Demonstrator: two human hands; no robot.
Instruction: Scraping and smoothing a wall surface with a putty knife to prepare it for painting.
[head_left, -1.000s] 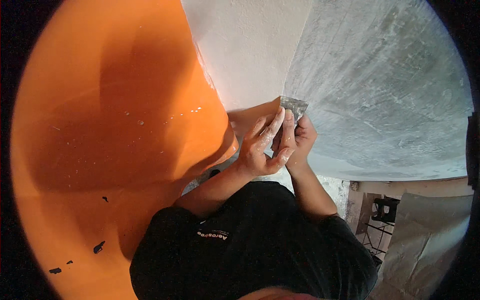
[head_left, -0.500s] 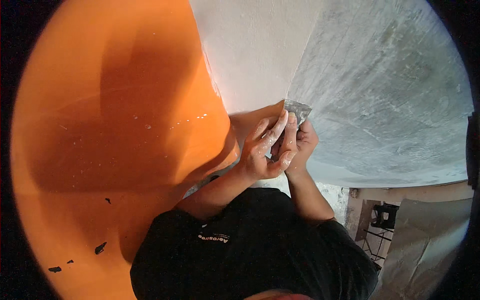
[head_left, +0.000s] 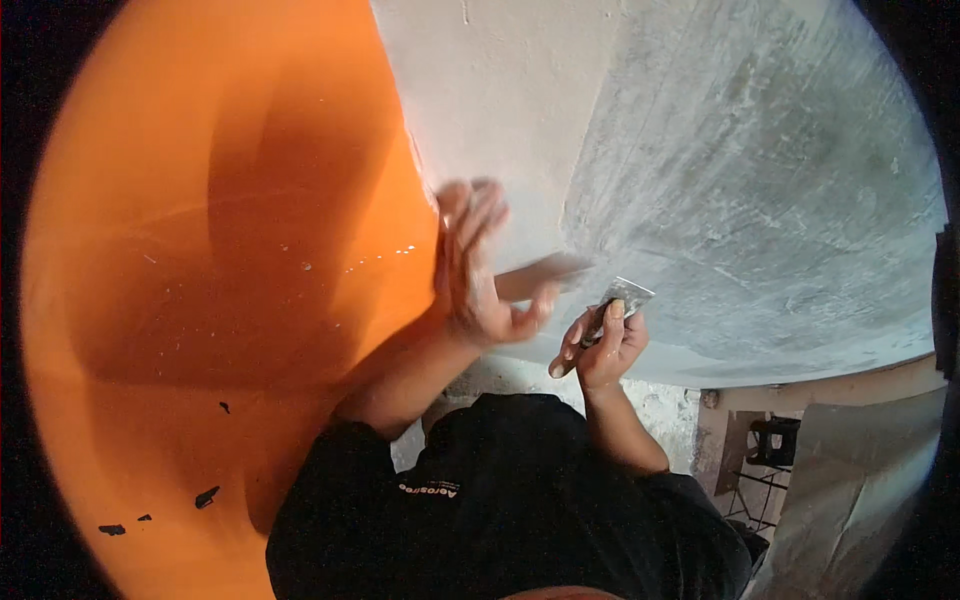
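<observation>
My right hand [head_left: 612, 350] grips a putty knife [head_left: 632, 291], its small metal blade pointing up and away from me. The thumb lies along it near the blade, and the fingers hide part of the dark handle. Further left, my left hand [head_left: 478, 268] is raised with fingers stretched and thumb apart, slightly blurred, holding nothing that I can see. It is beside the border between the orange wall [head_left: 300, 180] and the pale plastered strip [head_left: 500, 110]. A dark, blurred shape, apparently a shadow, lies between the hands. The blade appears apart from the grey, streaky plastered surface [head_left: 760, 200].
The orange surface has pale specks and several dark chipped patches [head_left: 207, 497] at lower left. At lower right stand a black object on thin legs [head_left: 772, 442] and a creased grey sheet [head_left: 860, 480]. The plastered surface ends in a curved lower edge.
My hands have separated. The left, which was close against the right at the blade, has moved up and left; the right has moved slightly right and down with the putty knife, away from the strip's corner.
</observation>
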